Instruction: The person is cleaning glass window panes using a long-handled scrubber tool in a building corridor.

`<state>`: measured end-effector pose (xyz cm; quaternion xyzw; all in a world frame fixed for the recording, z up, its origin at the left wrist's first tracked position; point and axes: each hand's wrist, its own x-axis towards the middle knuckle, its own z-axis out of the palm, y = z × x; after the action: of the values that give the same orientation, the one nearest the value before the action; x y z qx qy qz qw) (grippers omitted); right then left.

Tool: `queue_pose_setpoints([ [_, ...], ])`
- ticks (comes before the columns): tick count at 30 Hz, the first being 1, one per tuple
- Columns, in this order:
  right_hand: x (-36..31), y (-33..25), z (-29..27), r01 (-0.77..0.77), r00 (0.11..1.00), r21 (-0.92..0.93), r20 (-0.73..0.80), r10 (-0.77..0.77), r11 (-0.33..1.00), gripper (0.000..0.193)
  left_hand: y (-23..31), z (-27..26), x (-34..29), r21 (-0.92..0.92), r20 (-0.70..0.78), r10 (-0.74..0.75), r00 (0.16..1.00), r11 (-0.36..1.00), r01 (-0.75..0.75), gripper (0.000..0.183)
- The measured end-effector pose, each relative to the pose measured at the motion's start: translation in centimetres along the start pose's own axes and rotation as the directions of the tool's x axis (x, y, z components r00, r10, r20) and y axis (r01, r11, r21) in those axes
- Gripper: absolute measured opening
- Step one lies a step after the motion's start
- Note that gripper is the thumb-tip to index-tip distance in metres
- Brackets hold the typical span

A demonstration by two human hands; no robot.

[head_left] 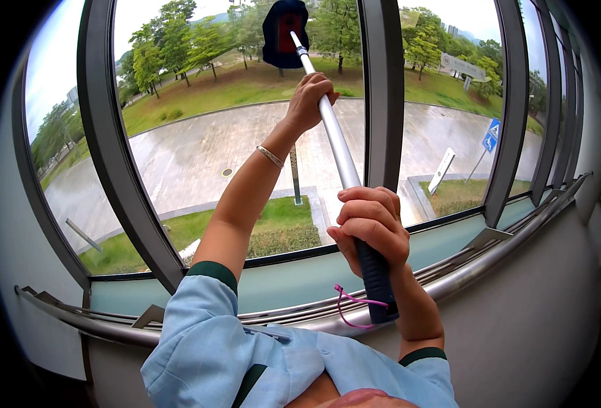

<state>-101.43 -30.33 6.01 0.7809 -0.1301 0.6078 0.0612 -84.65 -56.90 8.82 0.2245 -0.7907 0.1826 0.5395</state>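
A long silver pole [338, 144] belongs to a flat mop, whose dark blue head [285, 41] with a red plate lies up against the tall window pane. High on the pole, my left hand [310, 99] is closed round it, the arm stretched far upward. My right hand [373, 231] wraps the lower end, where the silver tube meets the black ribbed grip [376, 282]. From the grip's bottom hangs a thin purple loop [351, 306]. The mop slants up and to the left, away from my chest.
Dark window mullions [385, 102] divide the glass wall. A metal handrail [477, 262] curves along beneath the panes, close to my body. Behind the glass are paving, grass, trees and a blue sign [491, 135]. A white wall [35, 292] stands at the left.
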Motion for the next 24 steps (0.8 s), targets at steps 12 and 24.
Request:
queue_pose_setpoints([
  [12,-0.3,0.8,-2.8,-0.005,0.955,-0.229,-0.291,-0.063,0.973,0.015,3.1,5.3,4.4,-0.082,0.611,0.166,0.774,0.986,-0.146,0.032],
  [24,0.2,-3.1,-3.2,-0.019,0.979,-0.135,-0.204,-0.008,0.991,0.018,6.7,6.3,-1.9,-0.308,0.457,0.126,0.881,0.951,0.024,0.037],
])
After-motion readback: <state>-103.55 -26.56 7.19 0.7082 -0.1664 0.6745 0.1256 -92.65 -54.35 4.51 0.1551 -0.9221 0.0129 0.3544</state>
